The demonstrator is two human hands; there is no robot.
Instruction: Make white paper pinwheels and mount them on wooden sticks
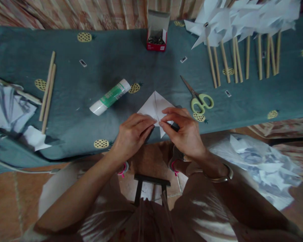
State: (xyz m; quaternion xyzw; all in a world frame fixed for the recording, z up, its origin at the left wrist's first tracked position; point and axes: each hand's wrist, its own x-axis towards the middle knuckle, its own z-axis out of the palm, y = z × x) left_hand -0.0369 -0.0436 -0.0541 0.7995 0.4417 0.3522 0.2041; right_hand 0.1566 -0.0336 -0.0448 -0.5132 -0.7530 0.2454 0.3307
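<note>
A small white sheet of paper (155,102) with a crease or cut line down its upper half lies at the table's front edge. My left hand (135,132) pinches its lower left part between thumb and fingers. My right hand (183,127) pinches the paper close by, thumb against index finger, with a pointed flap hanging below. Right of the paper rest scissors (200,101) with pale green handles, their blades closed. To the left lies a white and green glue stick (110,96).
A red box (156,45) of small metal pieces stands at the back. Paper pinwheels (224,23) on wooden sticks lie at the back right. Two loose sticks (47,90) and paper pieces (10,104) are at left. A plastic bag (262,164) of paper sits below the table, right.
</note>
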